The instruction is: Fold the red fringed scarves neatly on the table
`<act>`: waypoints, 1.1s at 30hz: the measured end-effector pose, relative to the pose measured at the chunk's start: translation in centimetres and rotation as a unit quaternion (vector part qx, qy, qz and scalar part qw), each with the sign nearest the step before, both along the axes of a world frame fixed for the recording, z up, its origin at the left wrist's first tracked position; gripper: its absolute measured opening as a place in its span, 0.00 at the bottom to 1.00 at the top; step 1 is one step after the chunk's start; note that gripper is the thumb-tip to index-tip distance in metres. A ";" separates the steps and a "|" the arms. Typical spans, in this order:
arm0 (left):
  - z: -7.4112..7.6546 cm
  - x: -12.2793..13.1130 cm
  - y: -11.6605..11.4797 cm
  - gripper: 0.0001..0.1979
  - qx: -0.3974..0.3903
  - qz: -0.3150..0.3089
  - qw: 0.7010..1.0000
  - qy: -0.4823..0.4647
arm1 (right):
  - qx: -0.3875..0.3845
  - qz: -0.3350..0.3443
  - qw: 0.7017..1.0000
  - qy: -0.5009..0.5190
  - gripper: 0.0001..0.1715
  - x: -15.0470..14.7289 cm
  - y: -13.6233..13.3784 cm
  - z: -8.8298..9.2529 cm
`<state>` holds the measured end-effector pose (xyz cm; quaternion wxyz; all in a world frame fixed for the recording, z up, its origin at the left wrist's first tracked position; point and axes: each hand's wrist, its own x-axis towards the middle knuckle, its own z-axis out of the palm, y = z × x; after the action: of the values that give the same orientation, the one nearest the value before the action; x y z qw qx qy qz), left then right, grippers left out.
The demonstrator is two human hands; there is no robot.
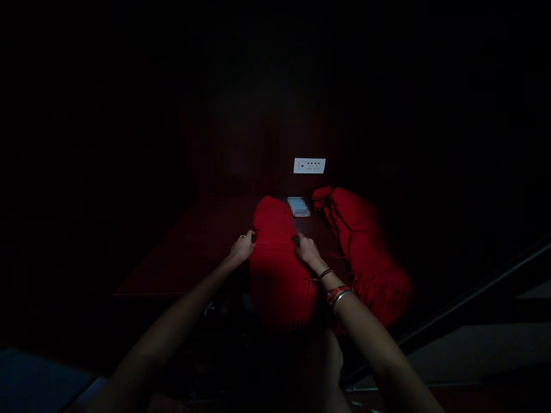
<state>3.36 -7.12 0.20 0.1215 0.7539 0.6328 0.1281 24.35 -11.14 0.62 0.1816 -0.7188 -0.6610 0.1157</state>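
Observation:
A long piece of red cloth (275, 269) lies over the table's front edge, its upper end on the tabletop and its lower end hanging towards me. My left hand (243, 246) is closed, pinching the cloth's left border. At the opposite border my right hand (308, 250) has its fingers closed on the same cloth. Something small and dark shows by the right fingertips, too dim to name. A second heap of red fabric (370, 246), with thin cords or fringes, rests to the right of my right forearm.
The dark reddish table (181, 252) stretches to the left and back. A white socket panel (309, 166) is on the back wall. Below it lies a pale, blurred-out flat item (298, 206). A dark slanting bar (482, 298) crosses at the lower right.

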 end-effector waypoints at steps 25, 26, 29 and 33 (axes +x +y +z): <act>-0.3 0.2 -2.7 0.13 -0.043 -0.070 0.990 -0.112 | 0.001 0.019 0.997 0.081 0.29 2.1 -3.0 -0.4; -0.1 0.3 -2.4 0.12 -0.058 -0.065 0.989 -0.118 | -0.002 0.018 0.993 0.120 0.28 2.4 -2.8 -0.4; 0.3 0.4 -2.0 0.12 -0.073 -0.045 0.989 -0.122 | -0.026 0.008 0.972 0.233 0.26 2.9 -2.3 -0.4; 0.9 0.0 -3.1 0.11 -0.074 -0.050 0.995 -0.034 | -0.031 0.030 0.986 0.163 0.24 3.5 -2.7 0.1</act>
<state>3.32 -10.26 1.12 0.2050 0.7686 0.5977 0.1001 27.88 -13.84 0.69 0.2608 -0.6752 -0.6403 0.2572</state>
